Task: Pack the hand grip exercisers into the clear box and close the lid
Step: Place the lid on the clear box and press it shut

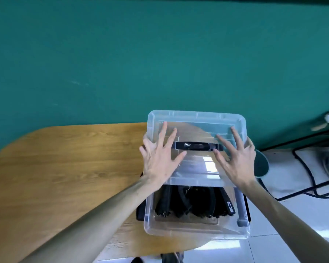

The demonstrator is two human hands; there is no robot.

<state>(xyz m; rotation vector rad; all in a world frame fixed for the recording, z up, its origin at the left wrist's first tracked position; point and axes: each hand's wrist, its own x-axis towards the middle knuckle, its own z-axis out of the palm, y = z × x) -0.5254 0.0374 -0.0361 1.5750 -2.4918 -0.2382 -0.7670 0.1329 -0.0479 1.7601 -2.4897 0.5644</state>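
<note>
Nearest me, the clear box [196,227] sits at the right end of the wooden table [65,168], its near corner hanging a little past the table edge over the white floor [285,234]. Through its near wall the black exercisers [194,202] show, packed side by side with their handles pointing toward 6 o'clock. The lid [197,118] lies over the far part of the box, shifted toward 12 o'clock, so the near strip of the box is uncovered. The left hand [160,160] lies flat on the lid at 9 o'clock of its black handle [198,146], fingers spread wide and straight, gripping nothing. The right hand [235,160] rests the same way at 3 o'clock of the handle, fingers splayed and straight. Beyond, toward 12 o'clock, stands a green wall [141,54]; black cables [311,177] trail across the floor at 3 o'clock.
</note>
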